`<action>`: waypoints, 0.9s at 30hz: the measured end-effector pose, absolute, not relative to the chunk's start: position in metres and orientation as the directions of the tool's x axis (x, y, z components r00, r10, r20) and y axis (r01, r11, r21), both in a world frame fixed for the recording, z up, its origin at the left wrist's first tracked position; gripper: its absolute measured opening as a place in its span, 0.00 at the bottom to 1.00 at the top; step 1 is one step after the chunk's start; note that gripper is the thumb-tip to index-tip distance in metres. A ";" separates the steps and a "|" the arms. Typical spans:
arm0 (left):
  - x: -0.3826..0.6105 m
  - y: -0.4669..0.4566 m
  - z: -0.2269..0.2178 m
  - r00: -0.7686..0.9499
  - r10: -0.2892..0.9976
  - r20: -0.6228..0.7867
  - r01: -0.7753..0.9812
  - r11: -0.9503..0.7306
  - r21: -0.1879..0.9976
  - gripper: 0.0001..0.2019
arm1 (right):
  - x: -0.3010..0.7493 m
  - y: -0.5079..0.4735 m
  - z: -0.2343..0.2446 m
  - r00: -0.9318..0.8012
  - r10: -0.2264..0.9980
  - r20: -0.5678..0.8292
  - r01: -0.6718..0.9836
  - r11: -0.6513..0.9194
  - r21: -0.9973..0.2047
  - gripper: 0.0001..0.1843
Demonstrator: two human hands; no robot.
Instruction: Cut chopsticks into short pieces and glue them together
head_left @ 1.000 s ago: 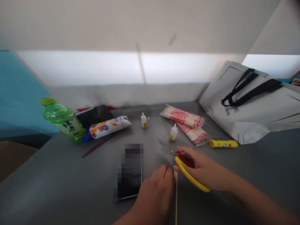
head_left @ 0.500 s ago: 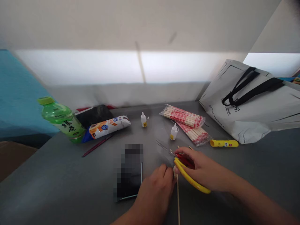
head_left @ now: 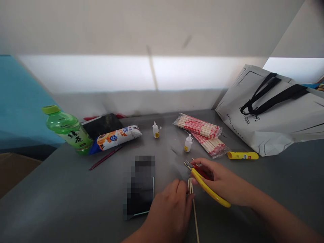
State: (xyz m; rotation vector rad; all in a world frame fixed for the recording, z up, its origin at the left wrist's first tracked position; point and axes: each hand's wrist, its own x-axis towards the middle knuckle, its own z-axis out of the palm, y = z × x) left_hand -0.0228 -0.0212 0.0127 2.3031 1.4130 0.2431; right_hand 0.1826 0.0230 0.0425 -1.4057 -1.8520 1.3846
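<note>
Swinging their near ends rightward since a second ago, the sticks are lying on the counter, the left hand closing its grip on them. The right hand is clenching its grip around yellow-handled cutters, nose hovering just beyond the stick tips.

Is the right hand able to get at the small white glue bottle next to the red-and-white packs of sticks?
Probably yes: the small white glue bottle sits just beyond the right hand on bare grey table, nothing between. But that hand is gripping yellow-handled cutters, so it isn't free.
</note>
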 end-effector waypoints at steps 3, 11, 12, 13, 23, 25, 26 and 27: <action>-0.021 -0.022 0.014 0.472 0.869 -0.151 0.824 -0.373 0.427 0.12 | 0.184 0.023 0.039 -0.383 0.896 -0.225 0.447 -0.034 -0.894 0.24; -0.017 -0.025 0.013 0.489 0.840 -0.235 0.831 -0.366 0.419 0.12 | 0.180 0.021 0.045 -0.416 0.870 -0.263 0.392 -0.089 -0.916 0.24; -0.017 -0.024 0.013 0.488 0.841 -0.235 0.832 -0.367 0.416 0.12 | 0.180 0.022 0.045 -0.419 0.868 -0.268 0.394 -0.092 -0.915 0.24; -0.017 -0.024 0.013 0.490 0.839 -0.236 0.832 -0.369 0.415 0.12 | 0.179 0.022 0.046 -0.421 0.866 -0.271 0.395 -0.094 -0.914 0.23; -0.020 -0.023 0.018 0.465 0.871 -0.157 0.816 -0.353 0.458 0.09 | 0.184 0.024 0.043 -0.419 0.864 -0.280 0.405 -0.098 -0.909 0.28; -0.020 -0.022 0.019 0.463 0.872 -0.157 0.813 -0.348 0.467 0.09 | 0.184 0.025 0.043 -0.421 0.860 -0.288 0.402 -0.107 -0.909 0.28; -0.020 -0.022 0.019 0.467 0.870 -0.159 0.813 -0.352 0.465 0.09 | 0.183 0.025 0.043 -0.424 0.857 -0.293 0.397 -0.115 -0.911 0.29; -0.020 -0.022 0.019 0.470 0.868 -0.160 0.814 -0.357 0.458 0.10 | 0.183 0.026 0.042 -0.425 0.856 -0.295 0.389 -0.122 -0.913 0.29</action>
